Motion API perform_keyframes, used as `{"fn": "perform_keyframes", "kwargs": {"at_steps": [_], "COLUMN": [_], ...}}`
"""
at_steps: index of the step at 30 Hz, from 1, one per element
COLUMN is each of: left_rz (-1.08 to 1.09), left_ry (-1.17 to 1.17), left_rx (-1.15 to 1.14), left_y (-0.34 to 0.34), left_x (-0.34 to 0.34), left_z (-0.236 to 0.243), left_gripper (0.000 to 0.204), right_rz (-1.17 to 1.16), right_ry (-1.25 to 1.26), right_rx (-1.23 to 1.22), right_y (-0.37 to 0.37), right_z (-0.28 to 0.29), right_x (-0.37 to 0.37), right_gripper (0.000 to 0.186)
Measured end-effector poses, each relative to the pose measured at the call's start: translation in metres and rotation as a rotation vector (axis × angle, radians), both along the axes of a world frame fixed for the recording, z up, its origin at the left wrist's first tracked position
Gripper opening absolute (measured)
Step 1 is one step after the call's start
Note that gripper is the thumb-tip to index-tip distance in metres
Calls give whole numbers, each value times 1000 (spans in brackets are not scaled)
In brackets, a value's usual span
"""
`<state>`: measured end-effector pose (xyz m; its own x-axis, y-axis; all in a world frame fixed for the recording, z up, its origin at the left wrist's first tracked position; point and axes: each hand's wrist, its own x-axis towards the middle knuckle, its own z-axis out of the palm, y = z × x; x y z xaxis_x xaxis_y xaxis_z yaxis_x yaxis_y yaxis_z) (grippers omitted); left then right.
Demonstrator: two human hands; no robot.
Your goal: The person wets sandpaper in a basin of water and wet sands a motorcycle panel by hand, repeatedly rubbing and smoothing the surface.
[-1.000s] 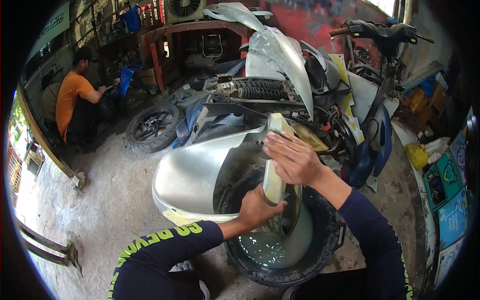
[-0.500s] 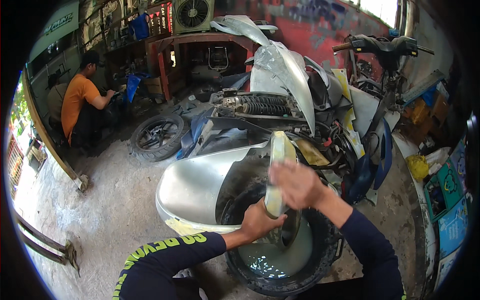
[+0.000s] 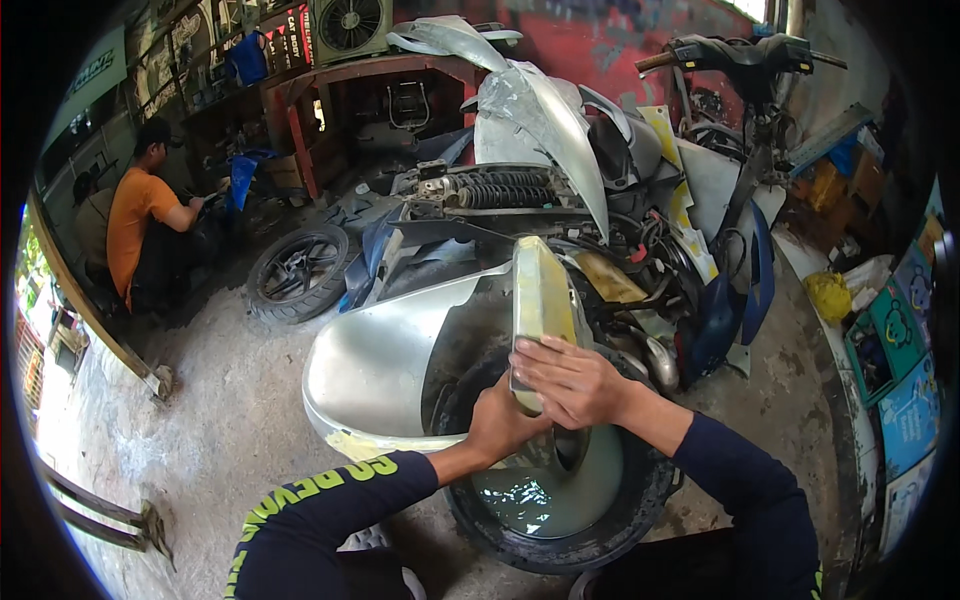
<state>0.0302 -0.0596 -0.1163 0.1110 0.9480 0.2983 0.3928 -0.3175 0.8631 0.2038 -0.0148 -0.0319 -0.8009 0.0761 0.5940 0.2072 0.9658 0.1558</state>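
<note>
My left hand (image 3: 500, 420) grips the lower part of an upright, pale yellow-patched strip (image 3: 540, 290) of a silver body panel (image 3: 375, 370). My right hand (image 3: 570, 385) lies on that strip just above it, fingers together over a thin dark pad (image 3: 518, 378), mostly hidden. The panel's curved part rests over a black tub (image 3: 650, 510) of cloudy water (image 3: 540, 500) between my knees.
A dismantled scooter (image 3: 500, 190) with handlebars (image 3: 755, 55) fills the background. A loose wheel (image 3: 295, 275) lies left of it. A person in orange (image 3: 150, 210) crouches at back left, near a wooden post (image 3: 110, 330). Crates (image 3: 870, 360) and bags (image 3: 825, 295) line the right.
My right hand has moved down the upright strip, from near its top to just above my left hand. My left hand still grips the panel.
</note>
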Motion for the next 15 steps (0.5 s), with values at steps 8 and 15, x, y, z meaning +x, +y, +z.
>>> {"fn": "perform_keyframes", "kwargs": {"at_steps": [8,15], "left_rz": [17,-16], "left_ry": [35,81], "left_rx": [87,-71], "left_y": [2,1], "left_x": [2,1], "left_z": [1,11], "left_gripper": [74,84], "right_rz": [-147,-137], "right_ry": [115,125], "right_rx": [104,113], "right_y": [24,47], "right_z": [18,31], "right_x": [-9,-12], "right_gripper": [33,36]}}
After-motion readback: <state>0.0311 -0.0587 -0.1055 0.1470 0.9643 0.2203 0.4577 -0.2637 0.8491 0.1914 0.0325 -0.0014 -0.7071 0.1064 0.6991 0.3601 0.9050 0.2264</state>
